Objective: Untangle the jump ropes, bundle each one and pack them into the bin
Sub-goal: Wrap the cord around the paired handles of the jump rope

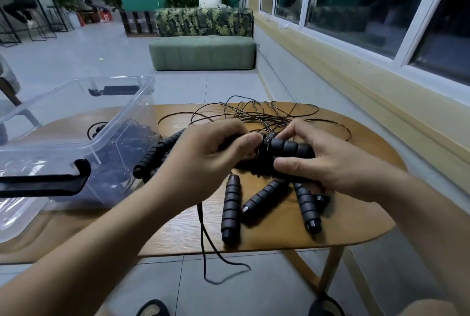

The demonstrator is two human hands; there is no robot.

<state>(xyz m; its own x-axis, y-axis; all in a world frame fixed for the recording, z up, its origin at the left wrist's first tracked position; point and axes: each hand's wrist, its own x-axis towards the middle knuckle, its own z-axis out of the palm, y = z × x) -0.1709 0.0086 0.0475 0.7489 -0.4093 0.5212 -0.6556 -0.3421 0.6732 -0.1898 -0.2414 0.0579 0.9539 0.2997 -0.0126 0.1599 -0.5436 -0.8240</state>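
Note:
Several black jump ropes with ribbed foam handles lie on the wooden table (361, 219). My right hand (323, 163) grips a pair of handles (287, 149) just above the table. My left hand (206, 160) pinches the rope end at those handles. Three loose handles (264, 200) fan out below my hands, and another handle (157, 152) lies to the left. Thin tangled cords (254, 114) loop over the far side of the table. One cord (206, 244) hangs over the front edge. The clear plastic bin (119, 107) stands at the left with dark ropes inside.
The bin has black latch handles (50, 183) on its ends. A green sofa (203, 53) stands beyond the table, and a person sits behind it. A window wall runs along the right. My feet show below the table's front edge.

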